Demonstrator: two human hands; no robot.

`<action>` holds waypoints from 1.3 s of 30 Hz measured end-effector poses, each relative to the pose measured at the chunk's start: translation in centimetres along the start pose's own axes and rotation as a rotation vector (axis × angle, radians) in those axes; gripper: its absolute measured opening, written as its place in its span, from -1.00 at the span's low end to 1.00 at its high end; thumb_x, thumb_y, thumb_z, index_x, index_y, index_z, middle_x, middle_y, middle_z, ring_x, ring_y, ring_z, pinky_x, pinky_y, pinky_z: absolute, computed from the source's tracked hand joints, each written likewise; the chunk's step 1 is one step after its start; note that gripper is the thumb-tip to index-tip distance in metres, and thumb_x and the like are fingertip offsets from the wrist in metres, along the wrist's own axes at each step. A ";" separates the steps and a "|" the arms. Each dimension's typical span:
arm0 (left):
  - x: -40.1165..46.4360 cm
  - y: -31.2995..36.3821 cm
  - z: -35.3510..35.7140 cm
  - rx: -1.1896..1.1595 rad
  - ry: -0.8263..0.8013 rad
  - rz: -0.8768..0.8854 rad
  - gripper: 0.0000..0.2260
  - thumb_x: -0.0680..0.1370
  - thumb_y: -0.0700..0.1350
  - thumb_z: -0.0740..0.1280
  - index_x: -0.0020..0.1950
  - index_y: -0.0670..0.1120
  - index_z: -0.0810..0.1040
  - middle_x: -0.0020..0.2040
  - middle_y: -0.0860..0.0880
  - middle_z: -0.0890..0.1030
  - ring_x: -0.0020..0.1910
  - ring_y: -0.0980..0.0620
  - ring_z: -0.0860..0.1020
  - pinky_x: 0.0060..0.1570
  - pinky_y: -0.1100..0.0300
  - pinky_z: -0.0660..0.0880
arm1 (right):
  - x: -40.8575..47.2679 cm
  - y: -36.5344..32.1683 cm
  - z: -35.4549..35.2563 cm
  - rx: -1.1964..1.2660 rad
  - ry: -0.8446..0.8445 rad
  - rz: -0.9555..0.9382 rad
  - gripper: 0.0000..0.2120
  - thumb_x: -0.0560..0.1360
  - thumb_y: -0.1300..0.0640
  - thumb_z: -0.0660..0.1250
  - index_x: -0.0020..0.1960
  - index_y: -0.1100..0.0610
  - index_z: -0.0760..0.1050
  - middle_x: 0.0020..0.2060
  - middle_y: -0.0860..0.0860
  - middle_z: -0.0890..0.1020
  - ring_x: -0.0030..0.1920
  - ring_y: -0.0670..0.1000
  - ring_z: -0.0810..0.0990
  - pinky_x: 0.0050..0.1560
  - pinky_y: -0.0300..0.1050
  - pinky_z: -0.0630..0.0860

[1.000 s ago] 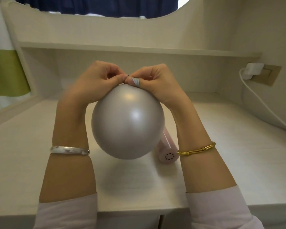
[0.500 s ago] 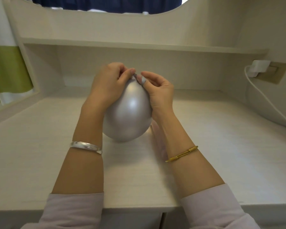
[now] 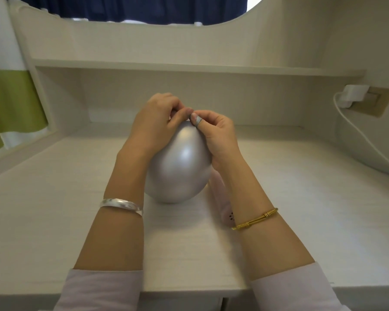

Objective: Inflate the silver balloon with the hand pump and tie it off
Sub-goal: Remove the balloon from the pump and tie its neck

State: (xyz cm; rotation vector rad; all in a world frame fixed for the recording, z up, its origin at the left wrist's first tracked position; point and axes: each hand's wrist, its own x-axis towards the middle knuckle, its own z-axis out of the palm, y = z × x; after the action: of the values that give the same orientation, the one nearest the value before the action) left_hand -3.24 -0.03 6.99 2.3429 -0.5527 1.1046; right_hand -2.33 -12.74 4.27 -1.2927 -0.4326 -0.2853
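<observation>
Pinching the silver balloon point(image 3: 180, 162) neck, both hands' grips, left hand point(image 3: 154, 122), right hand point(image 3: 218, 133), atop it.

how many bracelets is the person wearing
2. A silver bangle sits on the left wrist, and a gold wire bracelet on the right wrist. The sleeves cover the upper forearms, so any worn higher would be hidden.

text: none legible | labels: none | brands: none | numbers: none | signs: none anywhere in the head view
</observation>
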 end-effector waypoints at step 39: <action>-0.1 2.4 1.0 -0.075 -0.046 -0.412 -0.91 0.33 0.01 0.41 -0.26 0.03 0.68 -0.35 0.05 0.57 -0.14 -0.05 0.61 -0.21 0.22 0.41 | -0.3 0.1 0.4 0.183 0.227 0.222 -0.79 0.38 0.41 0.27 -0.35 0.16 0.50 -0.37 0.07 0.59 -0.23 0.03 0.58 -0.24 -0.19 0.45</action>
State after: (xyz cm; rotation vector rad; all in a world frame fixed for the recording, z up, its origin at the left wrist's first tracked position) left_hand -4.06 -2.53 6.97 2.2820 -0.1113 0.8250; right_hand -2.55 -12.29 4.12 -1.1030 -0.1173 -0.1980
